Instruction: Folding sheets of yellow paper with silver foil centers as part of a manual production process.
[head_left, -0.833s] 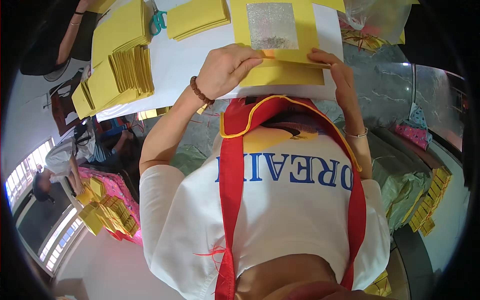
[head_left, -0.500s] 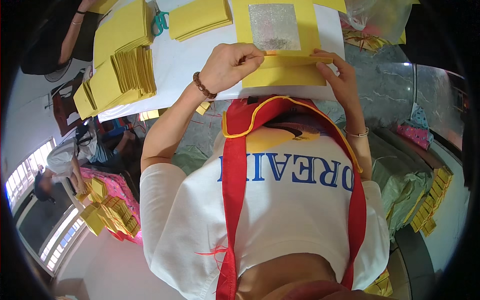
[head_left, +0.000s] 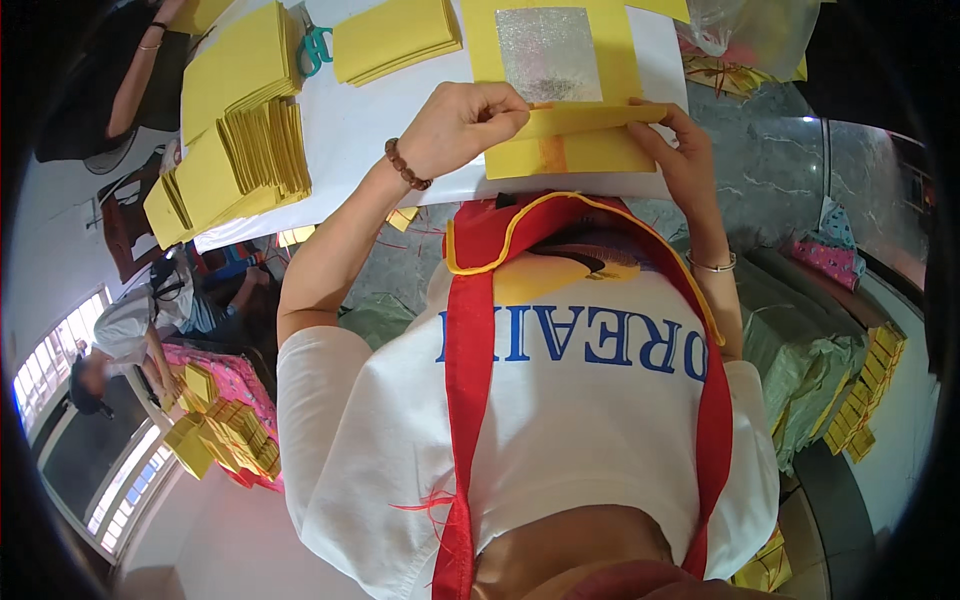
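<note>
A yellow paper sheet (head_left: 615,50) with a silver foil square (head_left: 547,55) lies at the table's near edge. Its near side is turned up into a narrow folded strip (head_left: 585,121), running between my hands. My left hand (head_left: 462,122) is closed, pinching the strip's left end between thumb and curled fingers. At the right end, my right hand (head_left: 683,150) grips the strip with the thumb below and fingers above. Beneath it, a flat yellow paper (head_left: 610,155) shows an orange patch near its middle.
Stacks of yellow paper (head_left: 235,60) and a fanned pile (head_left: 265,150) stand on the white table (head_left: 390,120) to the left. Teal-handled scissors (head_left: 315,50) lie beside a smaller stack (head_left: 395,40). A clear plastic bag (head_left: 755,35) sits far right; another person (head_left: 140,315) works at left.
The folded strip has tilted and rolled slightly away from me, baring the orange patch on the paper below. Both hands keep nearly the same place and grip.
</note>
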